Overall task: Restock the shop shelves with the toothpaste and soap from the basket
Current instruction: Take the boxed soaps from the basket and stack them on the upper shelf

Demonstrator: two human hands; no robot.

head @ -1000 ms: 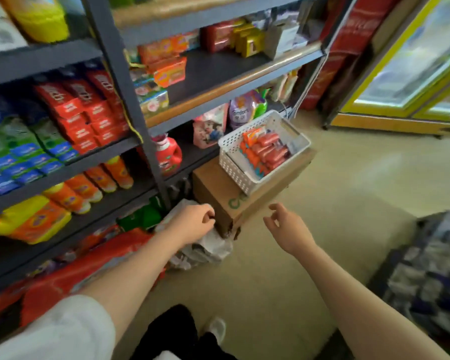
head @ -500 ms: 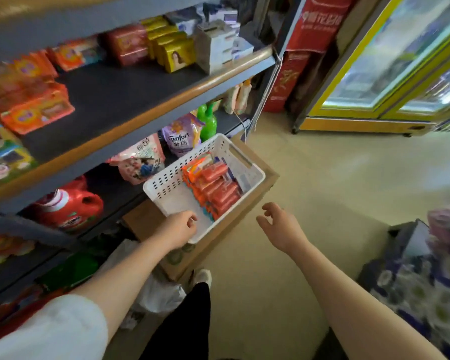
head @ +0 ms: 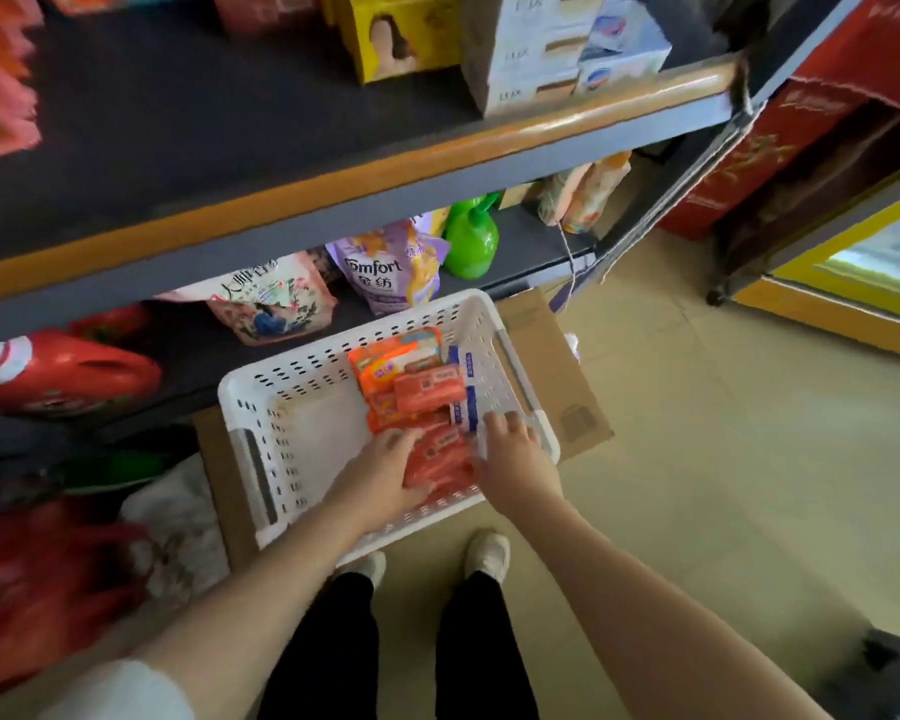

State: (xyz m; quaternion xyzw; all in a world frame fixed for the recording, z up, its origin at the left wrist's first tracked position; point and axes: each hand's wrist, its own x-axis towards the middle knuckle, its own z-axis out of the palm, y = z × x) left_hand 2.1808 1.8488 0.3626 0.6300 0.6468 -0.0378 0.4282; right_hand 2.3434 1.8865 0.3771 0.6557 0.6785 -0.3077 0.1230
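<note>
A white plastic basket (head: 302, 366) sits on a cardboard box (head: 557, 366) in front of the lower shelf. Its right half holds red soap packs (head: 427, 392), orange packs (head: 385, 366) and a white-and-blue toothpaste box (head: 463, 371); its left half is bare. Both of my hands are inside the basket. My left hand (head: 380, 470) grips the near red soap packs from the left side. My right hand (head: 515, 454) presses in from the right, its fingers curled down between the packs and the basket wall, with the fingertips hidden.
A grey shelf with a wooden edge (head: 385, 168) runs above the basket, with boxed soaps (head: 531, 49) at its right end. Below stand a Comfort pouch (head: 385, 272), a green spray bottle (head: 471, 241) and a red jug (head: 63, 376). A yellow-framed fridge (head: 863, 272) stands right.
I have stepped up to the basket. Both hands moved from the air in front of it down into it and closed in on the red soap packs.
</note>
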